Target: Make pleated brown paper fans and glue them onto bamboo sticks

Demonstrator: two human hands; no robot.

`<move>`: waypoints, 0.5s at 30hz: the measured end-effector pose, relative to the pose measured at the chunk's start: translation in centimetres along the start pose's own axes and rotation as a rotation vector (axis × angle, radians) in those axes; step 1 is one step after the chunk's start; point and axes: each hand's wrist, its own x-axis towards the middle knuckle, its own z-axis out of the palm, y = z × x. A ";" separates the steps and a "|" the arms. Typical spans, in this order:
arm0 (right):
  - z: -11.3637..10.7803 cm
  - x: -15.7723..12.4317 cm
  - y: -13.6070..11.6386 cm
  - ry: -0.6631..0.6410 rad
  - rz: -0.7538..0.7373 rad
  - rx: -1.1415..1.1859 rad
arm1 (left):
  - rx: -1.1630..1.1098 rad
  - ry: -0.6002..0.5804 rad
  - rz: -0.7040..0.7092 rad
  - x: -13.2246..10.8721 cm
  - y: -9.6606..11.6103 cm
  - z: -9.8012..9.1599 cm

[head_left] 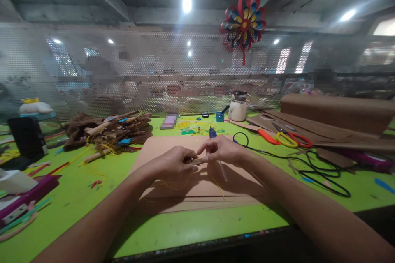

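Note:
Between my two hands is a thin brown strip (201, 160), perhaps rolled paper; its exact kind is hard to make out. My left hand (174, 163) pinches its left end, fingers closed. At the other end, my right hand (226, 150) grips it between thumb and fingertips. Fine yellow thread (221, 189) trails below the hands over a sheet of brown cardboard (154, 148). A blue glue gun (212, 132) lies just behind my right hand, partly hidden by it, and a translucent glue stick (223, 171) shows beneath that hand.
Brown paper scraps (123, 131) are heaped at the left, near a black phone (26, 137) and a purple power strip (31, 201). Scissors (298, 139), an orange cutter (268, 136) and a black cable (324, 187) lie right. A white jug (238, 109) stands behind.

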 end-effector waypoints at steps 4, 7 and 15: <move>0.0 -0.1 -0.1 -0.009 0.017 0.026 | -0.031 -0.010 0.030 -0.1 0.1 0.0; 0.0 -0.1 -0.1 -0.004 0.008 0.027 | -0.061 -0.012 0.012 -0.1 0.2 0.0; -0.2 0.0 0.0 0.009 -0.042 -0.047 | -0.101 -0.042 -0.010 0.1 -0.1 0.1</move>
